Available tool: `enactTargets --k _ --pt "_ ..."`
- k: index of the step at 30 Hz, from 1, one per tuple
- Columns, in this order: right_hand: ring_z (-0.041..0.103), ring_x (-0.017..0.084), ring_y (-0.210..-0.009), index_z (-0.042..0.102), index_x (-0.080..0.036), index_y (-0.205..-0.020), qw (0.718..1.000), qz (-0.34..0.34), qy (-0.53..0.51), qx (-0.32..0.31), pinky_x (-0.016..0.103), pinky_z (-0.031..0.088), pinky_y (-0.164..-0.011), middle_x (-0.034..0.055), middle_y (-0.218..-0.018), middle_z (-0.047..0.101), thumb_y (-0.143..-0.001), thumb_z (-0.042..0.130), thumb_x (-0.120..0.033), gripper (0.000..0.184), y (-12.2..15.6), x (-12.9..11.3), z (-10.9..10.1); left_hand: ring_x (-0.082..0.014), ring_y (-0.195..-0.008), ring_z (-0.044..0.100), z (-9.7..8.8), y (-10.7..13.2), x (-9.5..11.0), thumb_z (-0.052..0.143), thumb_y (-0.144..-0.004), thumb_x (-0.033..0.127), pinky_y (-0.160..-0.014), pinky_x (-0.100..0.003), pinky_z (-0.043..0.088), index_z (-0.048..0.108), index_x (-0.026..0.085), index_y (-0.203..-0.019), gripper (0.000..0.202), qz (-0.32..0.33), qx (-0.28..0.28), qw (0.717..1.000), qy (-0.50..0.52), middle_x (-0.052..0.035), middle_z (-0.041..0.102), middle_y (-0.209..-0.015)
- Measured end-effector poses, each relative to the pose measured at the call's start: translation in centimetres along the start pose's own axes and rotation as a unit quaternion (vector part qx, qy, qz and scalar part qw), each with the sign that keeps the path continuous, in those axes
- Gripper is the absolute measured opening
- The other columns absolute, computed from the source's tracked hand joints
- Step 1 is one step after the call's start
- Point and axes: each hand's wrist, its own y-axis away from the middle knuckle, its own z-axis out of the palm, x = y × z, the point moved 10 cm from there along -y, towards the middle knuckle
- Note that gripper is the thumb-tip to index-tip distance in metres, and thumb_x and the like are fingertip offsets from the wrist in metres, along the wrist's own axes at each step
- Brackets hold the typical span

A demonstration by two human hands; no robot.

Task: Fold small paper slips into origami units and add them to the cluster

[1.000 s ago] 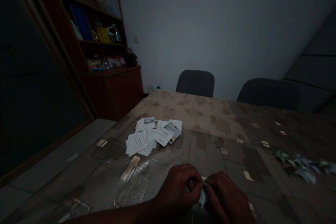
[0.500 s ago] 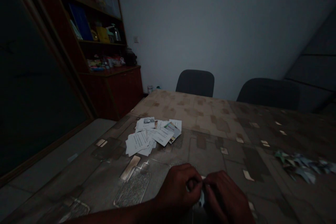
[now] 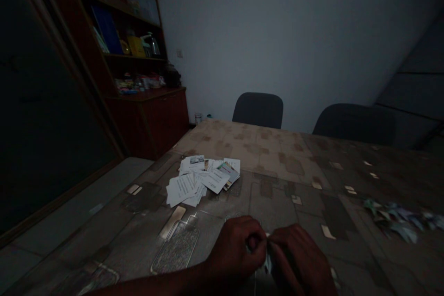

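Note:
Near the table's front edge, my left hand (image 3: 238, 249) and my right hand (image 3: 302, 259) meet fingertip to fingertip. Both are closed in a pinch on a small pale folded paper (image 3: 268, 262), mostly covered by the fingers. A bit of it shows below the fingertips, between the hands. Beyond my left hand lies a loose pile of printed paper cards (image 3: 183, 187), overlapping one another. Off to the right of my right hand sits a heap of small folded paper pieces (image 3: 398, 219), pale with greenish parts; their exact shape is blurred.
A patterned cloth covers the table (image 3: 270, 148). Two dark chairs (image 3: 258, 108) stand along its far side, before a plain wall. At the left rear is a red-brown cabinet (image 3: 166, 120) with shelves of household items. The room is dim.
Almost nothing differs. My fingers have shifted very slightly around the folded paper; the card pile and the heap at the right stay where they were.

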Motion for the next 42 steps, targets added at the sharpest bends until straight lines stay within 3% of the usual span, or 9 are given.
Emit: enactTargets --k 5,9,17,22,25,34,38,42 --pt "0.061 0.016 -0.067 0.052 -0.022 -0.089 0.998 0.045 -0.012 0.033 0.027 0.049 -0.062 0.0011 -0.075 0.062 -0.096 0.045 -0.014 0.013 -0.3 0.9 -1.5 -0.0113 -0.056 0.053 0.1 -0.1 -1.3 0.057 -0.066 0.002 -0.054 -0.019 0.036 0.069 0.013 -0.065 0.016 -0.067 -0.005 0.997 0.042 0.0011 0.059 -0.059" --pt "0.063 0.016 -0.068 0.054 -0.023 -0.091 0.997 0.068 -0.03 0.033 0.026 0.05 -0.061 0.0007 -0.076 0.062 -0.095 0.048 -0.019 0.008 -0.5 1.3 -1.1 -0.0107 -0.054 0.051 0.3 0.0 -2.5 0.059 -0.069 0.008 -0.051 -0.018 0.035 0.067 0.012 -0.064 0.01 -0.138 -0.005 0.986 0.089 0.0021 0.056 -0.057" --pt "0.061 0.015 -0.061 0.055 -0.022 -0.079 0.995 0.07 -0.042 0.053 0.024 0.049 -0.057 0.0 -0.069 0.061 -0.091 0.049 -0.016 0.014 -0.4 1.0 -0.4 -0.0121 -0.059 0.054 0.3 0.0 -1.4 0.059 -0.067 0.008 -0.056 -0.02 0.039 0.068 0.013 -0.066 0.01 -0.1 -0.01 0.988 0.116 0.001 0.059 -0.062" --pt "0.064 0.016 -0.062 0.061 -0.022 -0.081 0.968 0.198 -0.15 0.029 0.022 0.049 -0.056 0.0011 -0.069 0.065 -0.099 0.039 -0.032 0.03 0.0 3.3 -0.4 -0.0105 -0.054 0.049 1.0 0.4 -3.2 0.062 -0.072 0.018 -0.052 -0.02 0.036 0.065 0.013 -0.073 0.005 -0.192 0.0 0.957 0.216 0.0032 0.054 -0.058" --pt "0.063 0.016 -0.061 0.063 -0.021 -0.08 0.948 0.257 -0.185 0.002 0.022 0.049 -0.056 -0.0003 -0.066 0.064 -0.097 0.044 -0.042 0.033 0.7 4.4 0.3 -0.0089 -0.05 0.046 1.5 0.7 -3.8 0.063 -0.072 0.021 -0.05 -0.019 0.033 0.061 0.013 -0.075 0.009 -0.228 0.0 0.939 0.259 0.0052 0.051 -0.055" --pt "0.059 0.017 -0.059 0.066 -0.021 -0.08 0.913 0.322 -0.251 0.028 0.023 0.047 -0.053 -0.0014 -0.064 0.062 -0.088 0.055 -0.052 0.033 1.8 4.9 1.6 -0.0089 -0.051 0.043 0.9 0.5 -2.7 0.065 -0.068 0.026 -0.051 -0.021 0.032 0.057 0.016 -0.068 0.013 -0.21 0.001 0.937 0.28 0.0057 0.047 -0.055" --pt "0.057 0.016 -0.057 0.065 -0.022 -0.081 0.907 0.328 -0.261 0.039 0.023 0.044 -0.051 -0.0022 -0.062 0.06 -0.088 0.055 -0.054 0.034 1.9 4.9 1.6 -0.0089 -0.05 0.04 0.7 0.5 -2.7 0.064 -0.068 0.027 -0.05 -0.021 0.03 0.056 0.016 -0.069 0.014 -0.216 0.007 0.936 0.279 0.0063 0.045 -0.055" --pt "0.056 0.015 -0.057 0.064 -0.022 -0.082 0.906 0.323 -0.27 0.05 0.023 0.043 -0.051 -0.0022 -0.063 0.06 -0.087 0.056 -0.054 0.034 2.0 4.7 1.8 -0.01 -0.053 0.043 0.2 0.4 -2.4 0.062 -0.067 0.023 -0.052 -0.021 0.032 0.057 0.016 -0.067 0.008 -0.202 0.02 0.951 0.232 0.0051 0.047 -0.056"
